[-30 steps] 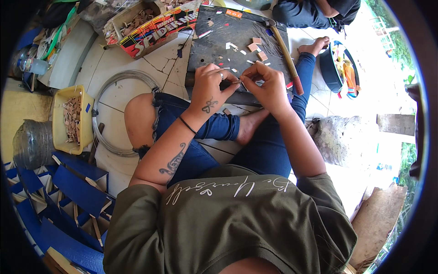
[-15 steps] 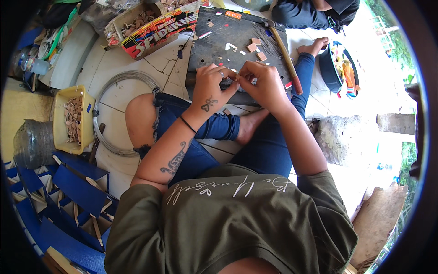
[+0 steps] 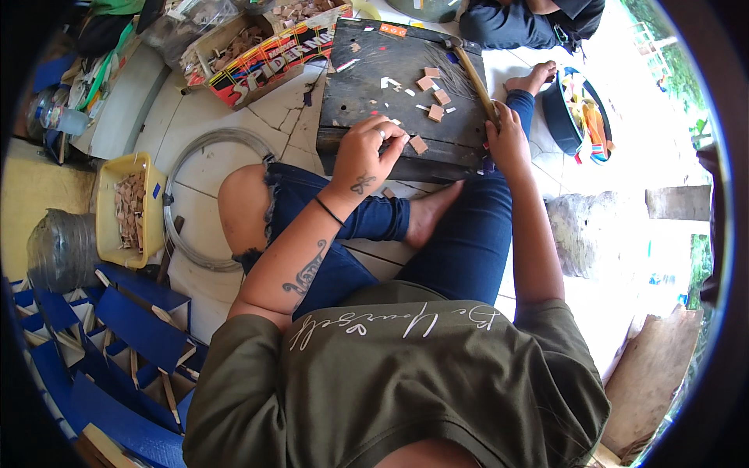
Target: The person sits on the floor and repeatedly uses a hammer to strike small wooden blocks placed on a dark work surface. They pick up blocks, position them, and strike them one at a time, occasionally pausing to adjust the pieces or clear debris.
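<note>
One hammer | right hand now on it | left hand apart

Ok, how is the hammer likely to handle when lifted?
The hammer will probably feel heavy toward its metal-looking head. Its long, wooden-looking handle should stay stiff. With the right grip well away from the head, that end may dip.

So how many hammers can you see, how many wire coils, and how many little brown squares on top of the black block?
Hammer: 1
Wire coil: 1
Brown squares on the black block: 5
Total: 7
</note>
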Motion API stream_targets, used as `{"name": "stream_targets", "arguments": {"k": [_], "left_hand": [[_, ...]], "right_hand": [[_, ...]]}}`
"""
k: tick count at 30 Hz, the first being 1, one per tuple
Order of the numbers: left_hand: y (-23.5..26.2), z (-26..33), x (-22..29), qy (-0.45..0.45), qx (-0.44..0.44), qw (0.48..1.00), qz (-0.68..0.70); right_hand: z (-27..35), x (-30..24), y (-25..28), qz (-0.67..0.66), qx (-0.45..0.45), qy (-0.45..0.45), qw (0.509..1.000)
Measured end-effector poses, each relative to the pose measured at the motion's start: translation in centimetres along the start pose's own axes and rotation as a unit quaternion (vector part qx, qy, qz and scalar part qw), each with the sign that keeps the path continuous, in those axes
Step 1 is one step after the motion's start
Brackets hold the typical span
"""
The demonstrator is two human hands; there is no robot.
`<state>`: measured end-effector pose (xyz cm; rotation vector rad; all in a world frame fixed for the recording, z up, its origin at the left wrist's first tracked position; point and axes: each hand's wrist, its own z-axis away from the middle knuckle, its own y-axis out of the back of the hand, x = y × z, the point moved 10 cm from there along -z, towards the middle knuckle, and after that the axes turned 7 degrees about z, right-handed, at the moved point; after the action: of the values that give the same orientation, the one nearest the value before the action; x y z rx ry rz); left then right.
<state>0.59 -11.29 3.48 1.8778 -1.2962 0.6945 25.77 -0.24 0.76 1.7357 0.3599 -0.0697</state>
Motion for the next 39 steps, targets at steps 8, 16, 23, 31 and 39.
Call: {"name": "stream_targets", "arguments": {"k": [8, 16, 23, 31, 39], "left_hand": [[0.0, 0.1, 0.2, -0.008, 0.010, 1.000, -0.004], [0.0, 0.0, 0.7, -0.039, 0.015, 0.999, -0.003], [-0.2, 0.1, 0.6, -0.022, 0.012, 1.000, -0.009], [-0.4, 0.2, 0.4, -0.035, 0.006, 0.999, -0.012], [-0.3, 0.4, 0.6, -0.045, 0.013, 0.999, -0.025]], "right_hand": [[2.9, -1.2, 2.9, -0.263, -0.026, -0.005, 0.964], [14.1, -7.0, 8.2, -0.287, -0.175, 0.038, 0.941], [15.0, -8.8, 11.3, -0.207, -0.094, 0.118, 0.967], [15.1, -9.0, 12.0, -0.191, -0.070, 0.152, 0.967], [15.5, -8.2, 11.2, -0.190, -0.132, 0.107, 0.967]]}}
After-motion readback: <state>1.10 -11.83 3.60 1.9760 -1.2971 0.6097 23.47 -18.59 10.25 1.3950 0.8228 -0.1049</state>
